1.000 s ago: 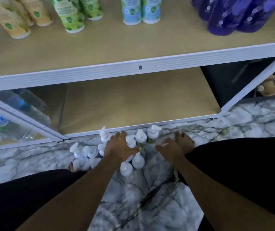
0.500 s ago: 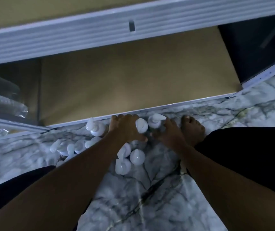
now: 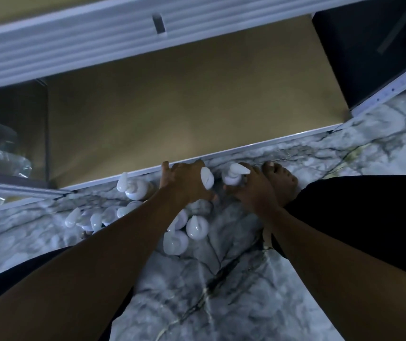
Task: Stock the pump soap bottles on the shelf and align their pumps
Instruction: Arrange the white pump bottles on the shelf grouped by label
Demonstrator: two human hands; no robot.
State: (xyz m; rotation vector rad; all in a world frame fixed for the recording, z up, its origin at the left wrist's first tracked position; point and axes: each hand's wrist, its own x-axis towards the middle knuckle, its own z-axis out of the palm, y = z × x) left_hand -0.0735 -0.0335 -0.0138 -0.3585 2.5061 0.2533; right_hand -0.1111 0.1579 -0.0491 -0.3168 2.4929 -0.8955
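Head camera, looking steeply down: a person crouches on a grey-veined white marble floor (image 3: 221, 291) in front of a white metal shelving unit. Its lowest shelf, a tan board shelf (image 3: 197, 107), lies just beyond the hands. A cluster of white pump soap bottles (image 3: 187, 232) stands on the floor near the shelf's front edge, their pumps pointing in different directions.

The left hand (image 3: 184, 183) has its fingers curled round a white plastic pump soap bottle (image 3: 206, 177), whose pump head pokes out beside the thumb. The right hand (image 3: 253, 190) wraps a second white pump bottle (image 3: 235, 175) just beside it. A bare foot (image 3: 280, 180) rests next to the right hand. Clear plastic water bottles (image 3: 0, 163) lie in the neighbouring bay, far left.

This looks like the pick-up step: every soap bottle in view is on the floor. The next move calls for lifting both held bottles over the shelf's lip, setting them upright on the board, then turning the pumps to face one way.
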